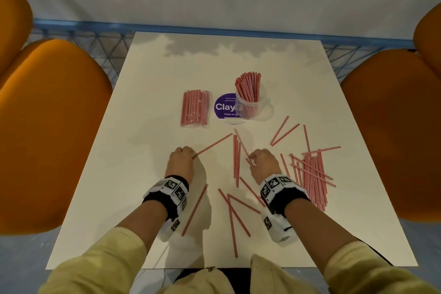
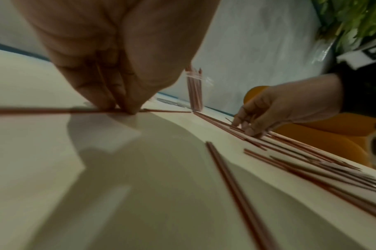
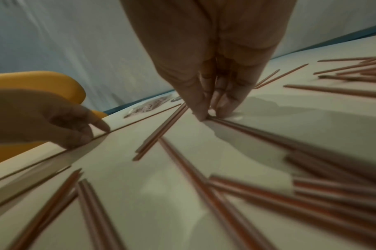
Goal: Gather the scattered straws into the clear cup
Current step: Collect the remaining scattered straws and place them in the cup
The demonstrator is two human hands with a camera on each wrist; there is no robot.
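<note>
The left hand (image 1: 180, 159) pinches the near end of one striped straw (image 1: 213, 144) lying on the white table (image 1: 148, 107), while the right hand (image 1: 263, 162) pinches the end of another straw (image 1: 241, 142) beside it. More loose straws (image 1: 310, 175) lie scattered around and right of the right hand. The clear cup (image 1: 250, 105), already holding upright straws, stands farther back beside a wrapped straw pack (image 1: 195, 108).
</note>
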